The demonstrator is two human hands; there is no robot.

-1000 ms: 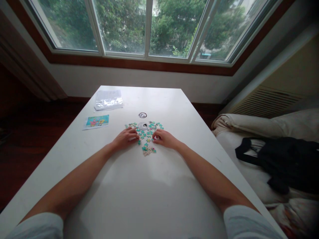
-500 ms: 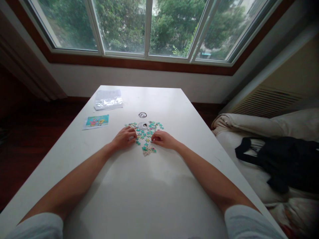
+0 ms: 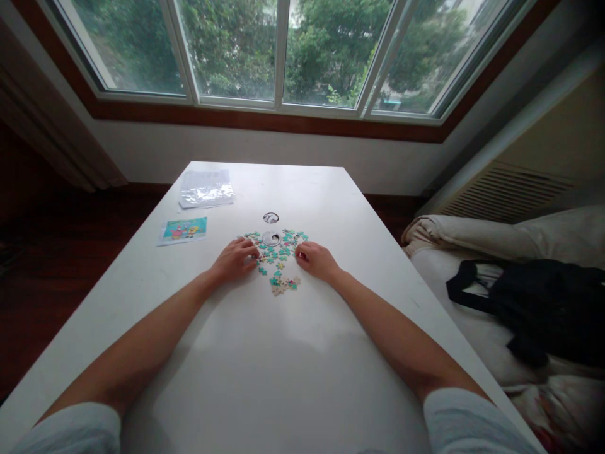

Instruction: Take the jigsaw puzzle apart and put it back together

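Note:
Small jigsaw pieces [image 3: 269, 255], mostly teal with some yellow and pink, lie scattered between my two hands. My left hand [image 3: 235, 257] rests at the left edge of the pile with curled fingers; whatever is under its fingertips is hidden. On the opposite side, my right hand [image 3: 316, 260] has its fingers bent together near the pile's right edge, and I cannot make out what they hold. Closer to me lies a cluster of pieces [image 3: 283, 285], some teal and some beige, seemingly joined. Among the loose pieces sits a round silvery disc [image 3: 271, 238].
Behind the pile lies a dark-rimmed oval piece [image 3: 271, 217]. A cartoon picture card [image 3: 183, 231] and a clear plastic packet [image 3: 207, 188] lie at the left of the white table [image 3: 283, 378]. Beside the table's right edge is a couch [image 3: 435, 252] with a black bag [image 3: 534, 302].
My right hand has shifted right and slightly away from the near cluster, whose right end now shows more. My left hand has hardly moved.

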